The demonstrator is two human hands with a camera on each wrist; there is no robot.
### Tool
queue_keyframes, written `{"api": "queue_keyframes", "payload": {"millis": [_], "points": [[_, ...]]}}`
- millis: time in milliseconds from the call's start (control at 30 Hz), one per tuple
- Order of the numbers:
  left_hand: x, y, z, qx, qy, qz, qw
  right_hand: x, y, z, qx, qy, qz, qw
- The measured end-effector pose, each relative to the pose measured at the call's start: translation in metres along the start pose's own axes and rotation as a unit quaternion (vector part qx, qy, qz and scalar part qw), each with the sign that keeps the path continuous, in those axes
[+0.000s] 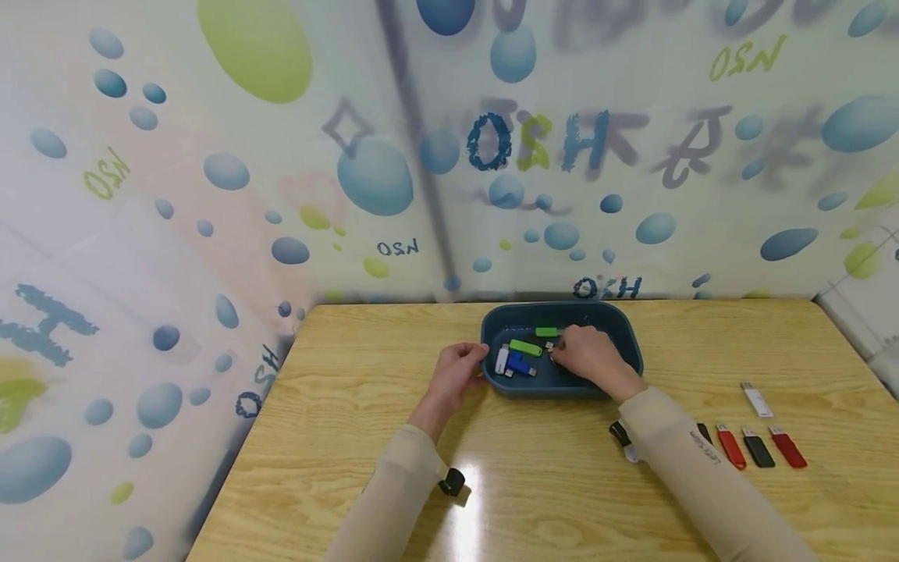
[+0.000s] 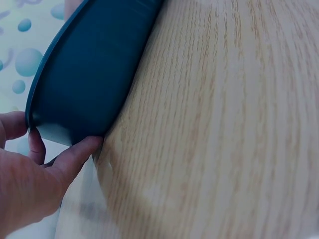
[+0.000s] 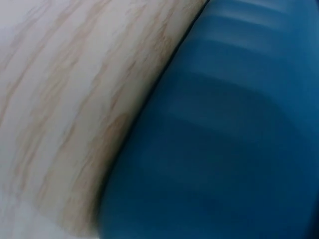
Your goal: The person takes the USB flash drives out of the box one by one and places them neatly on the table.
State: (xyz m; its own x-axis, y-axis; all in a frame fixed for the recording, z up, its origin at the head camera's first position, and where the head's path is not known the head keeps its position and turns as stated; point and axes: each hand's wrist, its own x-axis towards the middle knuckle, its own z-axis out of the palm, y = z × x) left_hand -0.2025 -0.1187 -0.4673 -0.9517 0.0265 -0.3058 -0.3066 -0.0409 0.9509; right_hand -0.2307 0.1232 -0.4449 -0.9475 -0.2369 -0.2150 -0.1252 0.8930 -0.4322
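A dark blue plastic bin stands at the back of the table with several USB sticks in it. My left hand holds the bin's left end; in the left wrist view, the fingers and thumb lie against its outer wall. My right hand reaches inside with curled fingers and pinches a small USB stick, mostly hidden by the fingertips. Left of it lie a lime-green USB stick, a darker green one, a white one and a blue one. The right wrist view shows only the bin's outer wall and wood.
Right of the bin, a white USB stick lies behind a row with a red one, a black one and a dark red one. More sticks lie partly under the right sleeve. A patterned curtain hangs behind the table.
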Motion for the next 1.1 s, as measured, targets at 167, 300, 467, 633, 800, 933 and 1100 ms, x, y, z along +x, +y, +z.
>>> {"api": "queue_keyframes", "payload": {"millis": [167,300,467,633,800,933,1100], "points": [[0.000,-0.002,-0.001,0.000,-0.001,0.004,1.0000,0.001,-0.001,0.002,0.002,0.001,0.005,1.000],[0.001,-0.003,-0.001,-0.003,-0.002,0.003,1.0000,0.003,-0.004,0.006,-0.007,0.004,0.003,1.000],[0.000,-0.003,0.000,-0.004,-0.003,0.001,1.0000,0.004,-0.007,0.012,-0.024,0.016,0.003,1.000],[0.000,-0.002,0.001,-0.003,-0.002,0.001,1.0000,0.003,-0.007,0.013,-0.020,0.023,-0.003,1.000],[0.000,-0.002,0.001,-0.004,-0.002,-0.001,1.0000,0.002,-0.007,0.013,-0.016,0.021,-0.016,1.000],[0.000,-0.003,0.001,-0.008,-0.003,0.000,1.0000,0.001,-0.006,0.011,-0.006,0.025,-0.030,0.999],[0.001,-0.003,0.000,-0.011,-0.004,0.003,0.9999,-0.002,-0.005,0.004,0.013,0.046,-0.047,0.998]]}}
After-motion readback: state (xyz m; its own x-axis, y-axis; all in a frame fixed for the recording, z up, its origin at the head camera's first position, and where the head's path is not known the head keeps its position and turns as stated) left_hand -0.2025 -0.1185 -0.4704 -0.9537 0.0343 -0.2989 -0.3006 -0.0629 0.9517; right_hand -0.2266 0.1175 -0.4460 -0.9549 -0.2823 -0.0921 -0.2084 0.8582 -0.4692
